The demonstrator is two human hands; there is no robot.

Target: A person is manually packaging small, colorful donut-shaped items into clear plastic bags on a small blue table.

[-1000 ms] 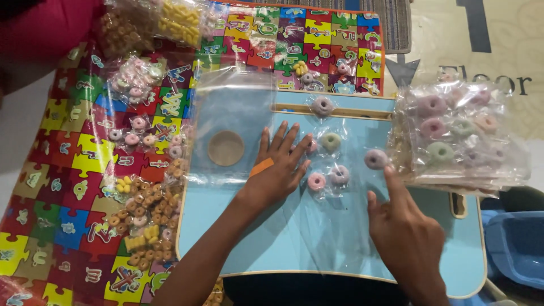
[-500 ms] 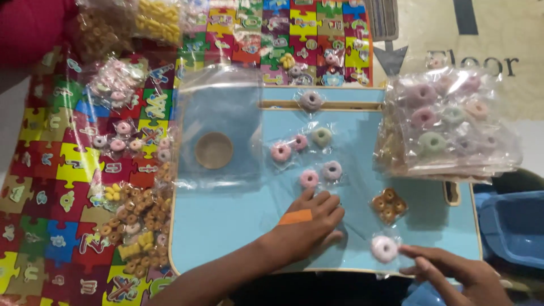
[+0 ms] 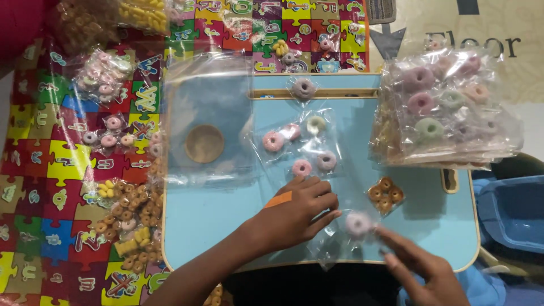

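Right hand (image 3: 422, 266), lower right of frame: fingers apart, tips touching a pink ring sweet in a clear packet (image 3: 358, 224) near the desk (image 3: 226, 226) front edge. Left hand (image 3: 294, 212), lower centre, flat, fingers spread, pinning the plastic. Risk: packet is slick and close to the edge; a push could slide it off. Brown ring cluster (image 3: 385, 194) just beside could get knocked.

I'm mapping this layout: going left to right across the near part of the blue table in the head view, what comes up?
Heap of brown rings on the puzzle mat → left hand → pink ring in a clear packet → right hand → blue bin.
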